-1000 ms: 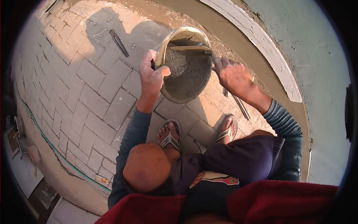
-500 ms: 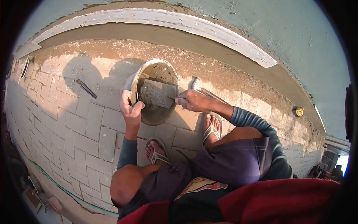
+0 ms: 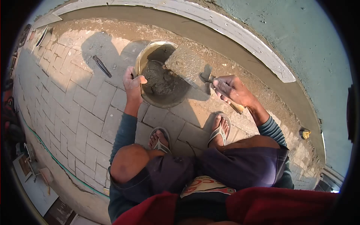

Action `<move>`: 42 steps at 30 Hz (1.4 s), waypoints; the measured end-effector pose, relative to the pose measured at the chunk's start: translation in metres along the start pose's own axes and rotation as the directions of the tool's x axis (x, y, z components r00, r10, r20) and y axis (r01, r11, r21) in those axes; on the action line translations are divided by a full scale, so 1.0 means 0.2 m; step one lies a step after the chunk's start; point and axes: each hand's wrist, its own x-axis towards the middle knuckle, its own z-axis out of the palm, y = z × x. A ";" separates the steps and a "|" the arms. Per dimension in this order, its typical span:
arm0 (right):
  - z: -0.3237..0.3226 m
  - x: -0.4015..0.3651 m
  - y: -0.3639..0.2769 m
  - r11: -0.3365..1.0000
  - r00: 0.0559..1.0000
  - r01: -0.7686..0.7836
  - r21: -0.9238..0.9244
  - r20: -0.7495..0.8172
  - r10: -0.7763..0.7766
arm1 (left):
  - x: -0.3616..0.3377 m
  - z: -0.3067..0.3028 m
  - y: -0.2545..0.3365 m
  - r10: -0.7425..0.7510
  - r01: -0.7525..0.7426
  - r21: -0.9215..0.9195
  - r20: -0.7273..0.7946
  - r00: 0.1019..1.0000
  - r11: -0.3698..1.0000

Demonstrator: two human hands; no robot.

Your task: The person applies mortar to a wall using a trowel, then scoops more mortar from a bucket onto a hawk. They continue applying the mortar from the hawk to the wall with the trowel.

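Note:
A bucket point(image 3: 161, 51) tilts on the paving, with wet grey mortar point(image 3: 159, 78) inside. My left hand point(image 3: 133, 85) is closed on its left rim, thumb over the edge. In my right hand point(image 3: 233, 90) is a trowel, gripped at its handle. The flat trowel blade point(image 3: 187, 67) is coated with mortar and held over the bucket's right side, partly past the rim. Below my right fingers a pale wooden end point(image 3: 237, 108) shows.
A dark pincer-like tool point(image 3: 101, 66) lies on the paving stones point(image 3: 88, 127) to the left. Beyond the bucket, a long white board point(image 3: 240, 37) runs along the wall base. A yellow item point(image 3: 305, 134) rests at the right. My sandalled feet point(image 3: 220, 131) are below the bucket.
The trowel has come up out of the bucket and moved right, now carrying mortar. My left hand has stayed on the rim. The view has shifted slightly.

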 end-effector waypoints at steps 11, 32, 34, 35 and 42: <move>-0.53 -0.28 -0.14 0.825 0.608 0.070 -0.561 -0.631 -0.481 | 0.03 -0.16 -0.03 -0.082 0.079 -0.059 -0.052 0.995 0.995; -0.80 0.02 0.01 0.515 0.551 -0.098 -0.851 -0.477 -0.684 | 0.00 -0.24 -0.03 -0.087 0.078 -0.083 -0.109 0.990 0.993; -0.81 0.02 0.00 0.459 0.592 -0.123 -0.880 -0.436 -0.678 | 0.00 -0.26 -0.03 -0.105 0.094 -0.087 -0.128 0.986 0.992; -0.80 0.02 0.00 0.457 0.591 -0.123 -0.881 -0.435 -0.679 | 0.01 -0.32 -0.07 -0.099 0.091 -0.084 -0.107 0.989 0.992; -0.78 -0.03 -0.09 0.551 0.650 -0.093 -0.829 -0.470 -0.598 | 0.02 -0.47 -0.17 -0.110 0.102 -0.088 -0.096 0.989 0.991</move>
